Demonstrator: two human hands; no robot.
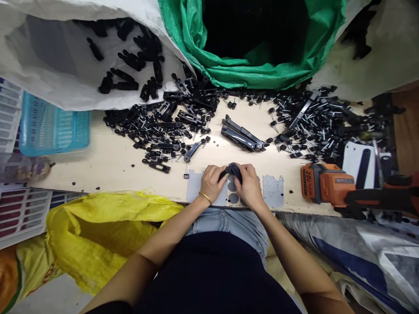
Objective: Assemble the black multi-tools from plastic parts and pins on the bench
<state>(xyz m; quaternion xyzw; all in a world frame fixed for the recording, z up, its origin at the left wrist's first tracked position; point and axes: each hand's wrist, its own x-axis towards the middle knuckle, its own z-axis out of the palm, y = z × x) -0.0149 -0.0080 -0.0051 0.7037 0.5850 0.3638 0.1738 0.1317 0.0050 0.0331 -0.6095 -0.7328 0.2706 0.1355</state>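
My left hand [211,182] is closed on a short black plastic arm piece [224,174] near the front edge of the table. A second black arm piece [235,170] is gripped in my right hand [250,185]. The rounded ends of the two pieces meet between my hands, at an angle to each other. Beneath them lies a grey plate with round holes [233,199]. Farther back sits a folded black bracket with a glossy arm [244,134]. A single black arm [192,151] rests left of it, beside a black-headed screw [186,173].
Piles of black arms and screws [153,131] cover the back left, with black-headed screws [314,126] at the back right. An orange cordless power tool [330,181] lies right. White [65,93], green [262,76] and yellow [108,205] sacks and a blue basket [54,126] surround the table.
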